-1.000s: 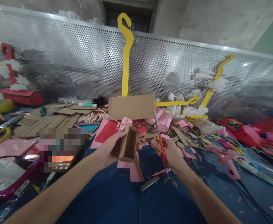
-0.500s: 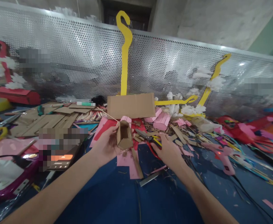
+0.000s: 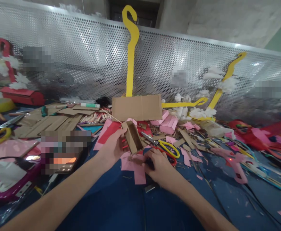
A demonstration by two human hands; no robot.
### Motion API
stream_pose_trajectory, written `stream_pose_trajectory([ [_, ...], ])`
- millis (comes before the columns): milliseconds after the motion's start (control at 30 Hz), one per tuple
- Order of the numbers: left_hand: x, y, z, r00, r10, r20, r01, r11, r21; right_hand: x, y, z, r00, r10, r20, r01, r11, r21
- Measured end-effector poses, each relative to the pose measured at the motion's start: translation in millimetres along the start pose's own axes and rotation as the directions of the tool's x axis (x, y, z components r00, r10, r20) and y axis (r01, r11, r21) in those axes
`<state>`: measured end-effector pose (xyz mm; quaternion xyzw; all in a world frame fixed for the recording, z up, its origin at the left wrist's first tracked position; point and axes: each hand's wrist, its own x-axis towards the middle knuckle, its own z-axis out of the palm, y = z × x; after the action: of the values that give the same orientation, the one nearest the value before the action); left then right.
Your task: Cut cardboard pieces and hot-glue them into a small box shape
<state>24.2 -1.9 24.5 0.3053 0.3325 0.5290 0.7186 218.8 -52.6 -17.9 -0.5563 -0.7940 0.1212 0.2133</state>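
Note:
My left hand (image 3: pixel 112 144) is closed round a small open box of folded brown cardboard (image 3: pixel 132 138), tilted so its hollow inside shows. To the right of the box, my right hand (image 3: pixel 158 166) is low over the table with its fingers curled by the edge of a pink paper piece (image 3: pixel 139 173). Whatever its fingertips hold, if anything, is hidden. Scissors (image 3: pixel 165 146) with yellow and red handles lie just beyond that hand, blades pointing away to the left. A short metal strip (image 3: pixel 150 188) shows in part below my right hand.
A brown cardboard panel with a tall yellow hook (image 3: pixel 130 64) stands behind my hands. Right lies a pink glue gun (image 3: pixel 234 162) with its cable; left are a phone (image 3: pixel 67 160) and cardboard pieces (image 3: pixel 44 126). Paper scraps litter the blue table (image 3: pixel 106 205). A perforated metal screen (image 3: pixel 87 57) closes the back.
My right hand has let go of the scissors and moved left and nearer to me. The cardboard box has turned in my left hand. A cardboard strip on the pink paper no longer shows.

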Motion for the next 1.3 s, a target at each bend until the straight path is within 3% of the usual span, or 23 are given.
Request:
stream_pose_trajectory([
  [133,4,2,-2.1,0.998,0.038,-0.041,-0.038,0.999,0.001,0,6,-3,1.0,0.018,-0.017,-0.017,0.996,0.093],
  [233,7,4,-4.9,0.997,0.062,-0.035,-0.063,0.998,-0.004,4,14,-12,0.981,0.098,-0.167,-0.067,0.981,0.184],
  [300,7,4,-6.2,0.996,0.088,-0.029,-0.088,0.996,0.024,6,19,-22,0.942,0.161,-0.294,-0.082,0.962,0.261],
  [367,5,2,-6.7,0.995,0.105,0.0,-0.104,0.992,0.076,6,22,-32,0.922,0.193,-0.337,-0.057,0.925,0.375],
  [500,-3,-3,-5.6,0.983,0.125,0.137,-0.15,0.97,0.191,3,14,-42,0.951,0.163,-0.261,0.021,0.812,0.583],
  [700,-11,-8,-2.2,0.925,0.106,0.366,-0.257,0.882,0.394,-1,-2,-32,0.971,0.111,-0.213,0.057,0.753,0.655],
  [967,-11,-14,-4.9,0.873,0.181,0.453,-0.403,0.79,0.462,-2,-8,-26,0.958,0.098,-0.268,0.088,0.793,0.603],
  [1300,-12,-18,-6.3,0.872,0.153,0.465,-0.417,0.728,0.544,-2,-12,-26,0.963,0.099,-0.251,0.059,0.831,0.553],
])
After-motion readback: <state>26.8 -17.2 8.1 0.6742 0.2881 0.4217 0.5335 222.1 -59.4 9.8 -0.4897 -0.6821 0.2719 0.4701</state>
